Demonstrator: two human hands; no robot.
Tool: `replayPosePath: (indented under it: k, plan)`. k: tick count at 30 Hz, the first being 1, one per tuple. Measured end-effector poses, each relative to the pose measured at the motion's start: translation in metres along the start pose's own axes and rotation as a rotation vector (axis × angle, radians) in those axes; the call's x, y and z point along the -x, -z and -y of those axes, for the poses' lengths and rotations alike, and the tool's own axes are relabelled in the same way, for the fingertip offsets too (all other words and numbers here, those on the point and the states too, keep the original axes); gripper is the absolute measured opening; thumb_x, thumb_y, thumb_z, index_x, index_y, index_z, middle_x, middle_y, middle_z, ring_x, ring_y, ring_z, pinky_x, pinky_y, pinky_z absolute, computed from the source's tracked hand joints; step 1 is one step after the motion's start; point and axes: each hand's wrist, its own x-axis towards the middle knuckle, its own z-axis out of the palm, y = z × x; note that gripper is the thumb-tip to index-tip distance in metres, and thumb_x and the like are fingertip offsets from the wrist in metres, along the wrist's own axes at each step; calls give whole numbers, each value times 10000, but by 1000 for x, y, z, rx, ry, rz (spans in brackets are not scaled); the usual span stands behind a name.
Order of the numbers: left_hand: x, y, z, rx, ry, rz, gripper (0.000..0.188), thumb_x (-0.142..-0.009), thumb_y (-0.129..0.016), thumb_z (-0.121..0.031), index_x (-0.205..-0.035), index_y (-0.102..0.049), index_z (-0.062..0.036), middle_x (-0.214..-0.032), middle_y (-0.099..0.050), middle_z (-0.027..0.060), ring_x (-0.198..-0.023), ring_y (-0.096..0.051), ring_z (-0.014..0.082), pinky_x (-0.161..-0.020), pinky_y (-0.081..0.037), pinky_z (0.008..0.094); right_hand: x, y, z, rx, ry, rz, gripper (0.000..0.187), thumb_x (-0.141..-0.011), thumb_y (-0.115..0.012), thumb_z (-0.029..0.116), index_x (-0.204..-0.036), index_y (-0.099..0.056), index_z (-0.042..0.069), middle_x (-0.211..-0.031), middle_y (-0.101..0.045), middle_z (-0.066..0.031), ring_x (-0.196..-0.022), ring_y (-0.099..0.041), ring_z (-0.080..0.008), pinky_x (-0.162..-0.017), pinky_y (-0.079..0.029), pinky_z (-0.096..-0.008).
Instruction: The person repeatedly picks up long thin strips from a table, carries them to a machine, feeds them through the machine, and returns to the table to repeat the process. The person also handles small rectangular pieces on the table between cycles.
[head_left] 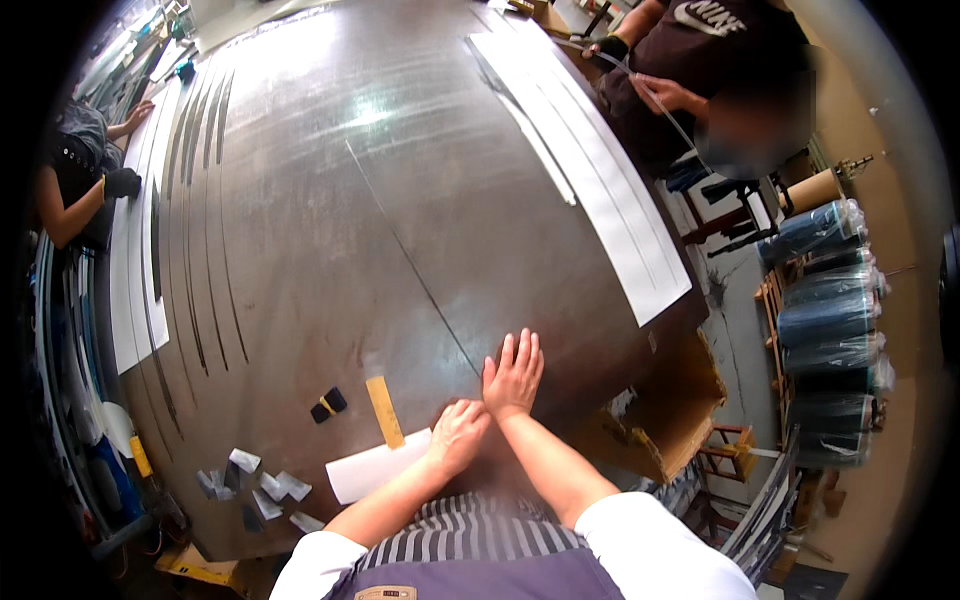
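A long, thin dark strip [412, 262] lies slantwise across the brown table [300, 290], its near end running up to my hands. My right hand [513, 378] rests flat on the tabletop beside that end, fingers stretched out. Just left of it and closer to me, my left hand [460, 436] is closed with its fingers bent; whatever they hold is hidden. Next to my left wrist lies a white sheet or roll [375, 468], partly covered by my forearm. A yellow flat piece [384, 412] touches its far edge. Farther left sits a small black block with a yellow band [328, 405].
Several small silvery scraps [270, 487] lie at the near left. More dark strips [190, 220] and a long white sheet [138, 300] lie left, by a gloved co-worker. Another person holds a pale strip beyond white sheets [600, 180]. A cardboard box [690, 405] stands right.
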Motion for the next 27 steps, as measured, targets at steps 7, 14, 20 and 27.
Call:
replayPosePath:
  k: [7, 14, 20, 27]
  plan:
    - [-4, -1, -5, -5, 24, 0, 152, -745, -616, -64, -886, -666, -39, -973, -621, 75, -938, -595, 249, -822, -496, 365, 1, -2, -1, 20, -8, 13, 573, -904, -586, 379, -1343, -478, 27, -1468, -391, -243, -1373, -350, -429, -1094, -330, -563]
    - [-3, -3, -2, 32, 47, 9, 147, -768, -598, -58, -902, -652, -29, -986, -612, 97, -946, -599, 273, -831, -498, 371, -1, -4, 0, 16, 4, -17, 567, -897, -593, 366, -1338, -487, 26, -1471, -389, -239, -1381, -343, -422, -1101, -325, -558]
    - [4, -7, -5, 54, 53, -67, 191, -767, -595, -55, -947, -651, -26, -1025, -626, 105, -980, -610, 282, -850, -498, 376, 1, -1, 1, -8, -7, -6, 570, -885, -617, 343, -1338, -486, 23, -1475, -376, -237, -1385, -334, -421, -1106, -320, -548]
    - [2, -9, -7, 65, 56, -74, 222, -760, -599, -25, -973, -663, -27, -1034, -626, 106, -971, -607, 292, -853, -500, 378, -1, -2, 0, -3, -28, 0, 574, -892, -603, 361, -1342, -481, 26, -1475, -378, -232, -1389, -329, -415, -1113, -313, -542]
